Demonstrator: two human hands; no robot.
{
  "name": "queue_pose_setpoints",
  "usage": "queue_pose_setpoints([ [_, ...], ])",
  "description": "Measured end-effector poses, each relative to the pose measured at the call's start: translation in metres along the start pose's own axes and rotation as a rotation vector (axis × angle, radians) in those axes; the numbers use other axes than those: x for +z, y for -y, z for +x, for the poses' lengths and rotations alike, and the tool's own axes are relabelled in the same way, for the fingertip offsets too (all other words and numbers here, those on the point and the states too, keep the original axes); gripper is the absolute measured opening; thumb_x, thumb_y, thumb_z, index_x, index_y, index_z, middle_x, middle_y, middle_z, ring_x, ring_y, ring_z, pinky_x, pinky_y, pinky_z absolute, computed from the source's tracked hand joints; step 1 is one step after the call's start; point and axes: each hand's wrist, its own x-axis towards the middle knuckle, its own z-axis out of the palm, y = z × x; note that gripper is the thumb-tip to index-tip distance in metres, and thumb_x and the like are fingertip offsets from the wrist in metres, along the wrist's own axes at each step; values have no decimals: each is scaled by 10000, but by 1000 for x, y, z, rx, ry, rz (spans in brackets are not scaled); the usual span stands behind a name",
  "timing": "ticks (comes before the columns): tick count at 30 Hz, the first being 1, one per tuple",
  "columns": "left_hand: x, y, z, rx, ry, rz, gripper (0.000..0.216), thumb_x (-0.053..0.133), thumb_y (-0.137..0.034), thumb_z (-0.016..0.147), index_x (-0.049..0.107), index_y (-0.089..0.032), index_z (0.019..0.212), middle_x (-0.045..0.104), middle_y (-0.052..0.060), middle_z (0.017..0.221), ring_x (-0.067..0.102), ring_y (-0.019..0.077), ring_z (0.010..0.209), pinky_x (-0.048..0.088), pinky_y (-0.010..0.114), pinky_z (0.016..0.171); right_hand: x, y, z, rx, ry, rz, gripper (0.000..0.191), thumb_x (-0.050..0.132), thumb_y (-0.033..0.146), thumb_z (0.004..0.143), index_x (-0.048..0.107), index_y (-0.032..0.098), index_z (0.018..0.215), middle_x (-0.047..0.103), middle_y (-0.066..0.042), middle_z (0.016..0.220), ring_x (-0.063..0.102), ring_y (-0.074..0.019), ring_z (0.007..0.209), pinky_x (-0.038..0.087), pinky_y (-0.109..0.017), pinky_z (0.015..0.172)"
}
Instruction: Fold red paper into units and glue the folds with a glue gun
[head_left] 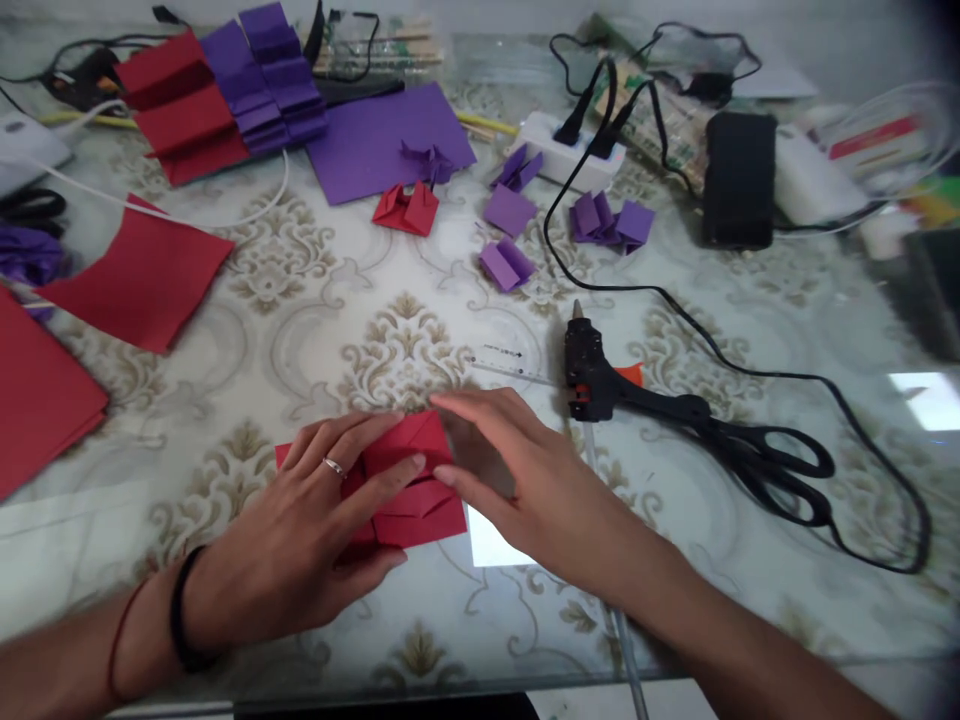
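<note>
A folded red paper (424, 510) with several creases lies on the table in front of me. My left hand (315, 510) is over its left part, with the index finger pressing on a fold and the thumb at the near edge. It steadies the paper, and the palm hides part of it. At the paper's right edge is my right hand (510, 455), thumb and fingers apart. The thumb tip touches or nearly touches the edge; I cannot tell which. A black glue gun (589, 365) lies to the right, beside black-handled scissors (780, 470).
Small purple folded pieces (508, 262) and a red folded piece (407, 208) lie farther back. Red sheets (37, 390) are at the left. A white power strip (574, 150), a black phone-like object (739, 180) and a looping black cable (705, 330) occupy the back right.
</note>
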Motion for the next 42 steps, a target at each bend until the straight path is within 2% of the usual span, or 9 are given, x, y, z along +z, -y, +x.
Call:
queue_pose_setpoints([
  [5, 0, -6, -4, 187, -115, 170, 544, 693, -256, 931, 556, -185, 1453, 485, 195, 1559, 503, 381, 1391, 451, 611, 1102, 3, 10, 3, 197, -14, 256, 450, 636, 318, 1014, 557, 222, 1447, 771, -59, 1192, 727, -204, 1058, 584, -360, 945],
  [8, -4, -9, -6, 235, -177, 239, 481, 723, -263, 945, 579, -205, 1400, 527, 181, 1532, 535, 351, 1374, 437, 588, 1134, 1, 17, 5, 248, 68, 382, 193, 604, 352, 1028, 722, 217, 1099, 770, 2, 869, 703, -167, 793, 550, -281, 709],
  [11, -17, -11, -5, 195, -204, 185, 630, 703, -547, 955, 538, -184, 1443, 559, 228, 1503, 567, 378, 1345, 495, 578, 1075, -3, 25, 4, 216, 31, 325, 259, 621, 338, 1005, 691, 203, 795, 685, 16, 709, 611, -147, 671, 466, -261, 613],
  [13, -30, -12, -3, 41, -227, 61, 703, 632, -631, 971, 500, -166, 1481, 663, 215, 1384, 657, 339, 1226, 564, 504, 983, -5, 31, 2, 178, -14, 275, 270, 635, 328, 993, 667, 204, 755, 653, 20, 689, 579, -140, 653, 435, -254, 594],
  [15, -43, -13, -2, -153, -218, -89, 482, 617, -514, 1015, 601, -204, 1384, 786, 108, 1126, 742, 234, 941, 596, 359, 819, -8, 37, 0, 130, -44, 237, 288, 640, 325, 989, 640, 208, 727, 635, 18, 690, 571, -138, 654, 425, -247, 590],
  [17, -53, -14, -1, -317, -113, -240, 259, 603, -414, 1029, 743, -225, 1138, 795, 19, 853, 695, 152, 672, 533, 254, 646, -9, 41, -1, 83, -66, 219, 306, 648, 321, 983, 613, 209, 701, 615, 19, 685, 562, -134, 648, 415, -243, 585],
  [20, -61, -13, 1, -462, 52, -419, 269, 625, -386, 1001, 801, -211, 897, 745, -21, 677, 601, 106, 563, 416, 207, 544, -9, 43, 0, 69, -56, 215, 317, 662, 329, 977, 612, 205, 689, 601, 26, 668, 542, -125, 628, 406, -241, 580],
  [26, -59, -13, 2, -543, 81, -506, 276, 659, -396, 968, 805, -195, 848, 686, -35, 630, 539, 92, 578, 354, 193, 540, -5, 34, 3, 118, 60, 379, 287, 637, 411, 1010, 768, 211, 849, 741, 5, 763, 637, -151, 704, 494, -239, 651],
  [42, -56, -16, -5, -578, 91, -598, 241, 666, -360, 953, 803, -220, 813, 656, -51, 586, 528, 86, 540, 336, 186, 494, 0, 41, 0, 89, -35, 357, 258, 717, 339, 958, 763, 239, 724, 688, 21, 629, 594, -127, 556, 469, -234, 537],
])
